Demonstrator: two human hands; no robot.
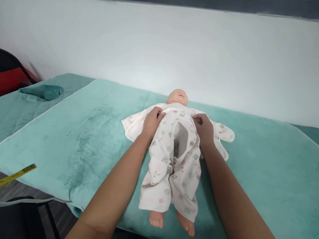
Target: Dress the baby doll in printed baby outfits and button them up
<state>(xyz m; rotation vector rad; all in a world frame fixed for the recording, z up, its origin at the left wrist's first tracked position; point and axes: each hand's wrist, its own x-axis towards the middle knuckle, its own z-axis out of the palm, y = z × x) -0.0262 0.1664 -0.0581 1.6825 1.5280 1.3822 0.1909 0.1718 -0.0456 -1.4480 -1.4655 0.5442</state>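
A baby doll [177,97] lies on its back, head toward the wall and bare feet toward me. White baby pants [163,159] with a small animal print cover its legs and reach up its belly; an opening shows at the crotch. Under the doll, a white baby top [136,123] is spread out to both sides. My left hand [152,122] is closed at the left end of the pants' waistband. At the right end of the waistband, my right hand [203,127] pinches the cloth, its fingertips partly hidden.
A teal plush cover [99,99] spreads over the bed, against a white wall [159,49]. A table-like face hole [47,93] shows at the far left. Nearby are a red and black object [13,78], a yellow strip [18,174] and a dark chair [27,217].
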